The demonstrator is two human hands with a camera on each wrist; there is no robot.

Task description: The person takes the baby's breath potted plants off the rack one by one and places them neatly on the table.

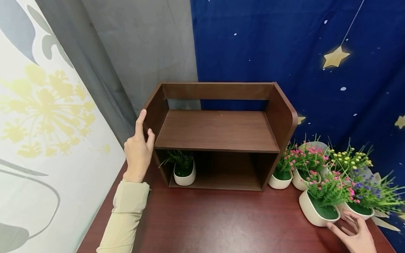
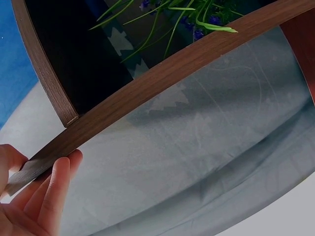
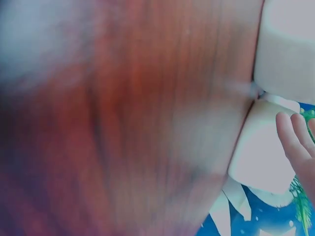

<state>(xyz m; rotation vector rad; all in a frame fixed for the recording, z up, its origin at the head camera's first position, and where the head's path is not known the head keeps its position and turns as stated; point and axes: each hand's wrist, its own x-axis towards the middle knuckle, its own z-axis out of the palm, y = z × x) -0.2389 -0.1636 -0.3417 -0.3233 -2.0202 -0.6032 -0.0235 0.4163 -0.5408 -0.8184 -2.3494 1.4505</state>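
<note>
Right hand (image 1: 355, 233) beside clustered flowerpots (image 1: 311, 211), touch unclear, shelf (image 1: 218, 130), starry curtain (image 1: 253, 45) behind

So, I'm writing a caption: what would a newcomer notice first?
Probably the dark brown wooden shelf in the middle, gripped at its left by the bare left hand. Next, bright pink, yellow and purple flowers in white pots at right, near the bare right hand, before a blue starry cloth.

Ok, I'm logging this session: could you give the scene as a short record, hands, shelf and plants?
left hand: grips the left panel of the shelf
right hand: beside the front pink-flowered pot; contact unclear
lower compartment: purple-flowered pot, left end
right of shelf: potted plants with pink, yellow and purple flowers
surface: reddish-brown table
</note>
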